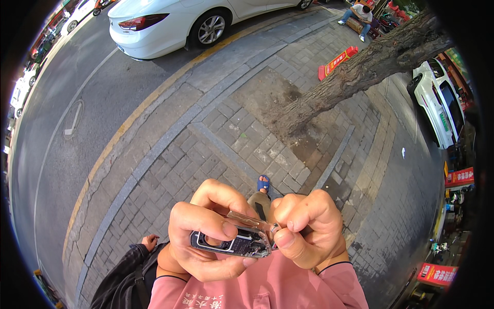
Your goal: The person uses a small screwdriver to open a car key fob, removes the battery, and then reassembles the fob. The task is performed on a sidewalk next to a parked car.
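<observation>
In front of my chest, my left hand (pixel 211 232) grips an opened key fob (pixel 249 243), fingers above and below it. Its dark oblong shell shows a circuit board and a pale outline inside. A thin, glossy brownish cover piece (pixel 248 220) stands tilted along the fob's upper edge, by my left fingers. At the fob's right end, my right hand (pixel 311 226) is closed in a pinch of thumb and forefinger on a small shiny metal piece (pixel 275 228). My fingertips hide much of that piece, so its kind is unclear.
A tree trunk (pixel 329 87) leans over the paved sidewalk (pixel 180 180). A white car (pixel 170 26) stands at the curb, another white vehicle (pixel 440 103) at right. A person in dark clothes (pixel 128 278) is close at my left. Someone sits (pixel 359 18) far off.
</observation>
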{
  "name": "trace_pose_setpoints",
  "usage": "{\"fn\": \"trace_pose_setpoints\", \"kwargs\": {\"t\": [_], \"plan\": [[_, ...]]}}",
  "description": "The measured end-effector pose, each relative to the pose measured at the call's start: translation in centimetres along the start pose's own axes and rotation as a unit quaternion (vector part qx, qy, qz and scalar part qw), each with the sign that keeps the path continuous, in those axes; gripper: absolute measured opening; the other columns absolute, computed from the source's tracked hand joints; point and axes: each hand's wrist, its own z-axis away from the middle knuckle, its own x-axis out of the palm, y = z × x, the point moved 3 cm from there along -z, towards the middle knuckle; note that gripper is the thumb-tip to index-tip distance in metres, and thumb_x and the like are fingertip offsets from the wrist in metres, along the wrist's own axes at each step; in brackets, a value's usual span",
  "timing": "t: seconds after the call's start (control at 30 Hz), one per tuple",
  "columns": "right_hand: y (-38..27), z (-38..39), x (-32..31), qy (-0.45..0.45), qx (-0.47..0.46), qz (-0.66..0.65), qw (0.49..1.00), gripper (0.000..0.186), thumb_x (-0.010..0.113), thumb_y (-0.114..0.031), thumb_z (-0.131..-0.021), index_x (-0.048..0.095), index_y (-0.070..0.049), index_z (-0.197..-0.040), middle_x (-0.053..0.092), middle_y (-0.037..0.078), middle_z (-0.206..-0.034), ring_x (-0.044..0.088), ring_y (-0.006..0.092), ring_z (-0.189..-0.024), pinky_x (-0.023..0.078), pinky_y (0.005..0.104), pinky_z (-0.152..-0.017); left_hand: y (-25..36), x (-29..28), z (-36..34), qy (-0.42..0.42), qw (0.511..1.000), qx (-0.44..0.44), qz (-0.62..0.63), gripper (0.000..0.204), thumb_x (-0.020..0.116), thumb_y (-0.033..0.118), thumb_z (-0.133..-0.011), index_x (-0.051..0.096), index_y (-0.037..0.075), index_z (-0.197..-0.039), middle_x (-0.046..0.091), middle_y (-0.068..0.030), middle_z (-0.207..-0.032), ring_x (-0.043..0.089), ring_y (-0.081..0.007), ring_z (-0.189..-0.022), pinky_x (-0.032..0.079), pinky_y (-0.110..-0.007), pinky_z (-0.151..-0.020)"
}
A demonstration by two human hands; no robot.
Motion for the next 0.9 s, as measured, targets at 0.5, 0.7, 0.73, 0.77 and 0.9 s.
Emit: {"fn": "trace_pose_setpoints", "kwargs": {"t": [0.5, 0.7, 0.73, 0.77, 0.9], "plan": [[-0.9, -0.4, 0.3, -0.037, -0.116, 0.175, 0.977, 0.023, 0.067, 0.002, -0.087, 0.059, 0.007, -0.108, 0.06, 0.006, -0.07, 0.053, 0.0145, -0.051, 0.058, 0.0331, -0.066, -0.2, 0.1, 0.2, 0.007, 0.997, 0.005, 0.081, 0.055, 0.07, -0.016, -0.07, 0.046, 0.009, -0.112, 0.054, -0.0212, -0.109, 0.066, -0.0341, -0.095, 0.059, -0.043, -0.077], [-1.0, -0.4, 0.4, -0.037, -0.152, 0.191, 0.969, 0.024, 0.067, 0.002, -0.086, 0.06, 0.011, -0.107, 0.065, 0.011, -0.076, 0.06, 0.0179, -0.055, 0.059, 0.0364, -0.066, -0.1, 0.1, 0.1, 0.022, 0.994, -0.001, 0.11, 0.056, 0.068, -0.019, -0.069, 0.05, 0.009, -0.114, 0.058, -0.0193, -0.107, 0.066, -0.0346, -0.094, 0.057, -0.045, -0.078], [-0.9, -0.3, 0.4, -0.036, -0.155, 0.192, 0.968, 0.024, 0.067, 0.002, -0.086, 0.06, 0.011, -0.107, 0.066, 0.011, -0.077, 0.06, 0.0183, -0.056, 0.059, 0.0363, -0.065, -0.1, 0.1, 0.1, 0.018, 0.993, 0.001, 0.114, 0.056, 0.069, -0.019, -0.069, 0.051, 0.009, -0.115, 0.058, -0.0193, -0.106, 0.066, -0.0347, -0.094, 0.057, -0.046, -0.078], [-0.9, -0.3, 0.5, -0.035, -0.159, 0.192, 0.968, 0.024, 0.067, 0.002, -0.086, 0.059, 0.012, -0.107, 0.066, 0.012, -0.078, 0.06, 0.0187, -0.056, 0.059, 0.0362, -0.064, -0.1, 0.0, 0.1, 0.014, 0.993, 0.002, 0.118, 0.056, 0.069, -0.019, -0.069, 0.051, 0.009, -0.115, 0.058, -0.0192, -0.106, 0.066, -0.0347, -0.094, 0.057, -0.046, -0.079], [-1.0, -0.4, 0.4, -0.035, -0.159, 0.195, 0.967, 0.024, 0.067, 0.004, -0.086, 0.059, 0.012, -0.107, 0.066, 0.012, -0.079, 0.061, 0.0191, -0.057, 0.056, 0.0338, -0.057, -0.2, -0.1, -0.1, 0.001, 0.993, 0.006, 0.121, 0.056, 0.067, -0.019, -0.069, 0.05, 0.008, -0.115, 0.058, -0.0193, -0.108, 0.066, -0.0344, -0.093, 0.057, -0.046, -0.078]]}}
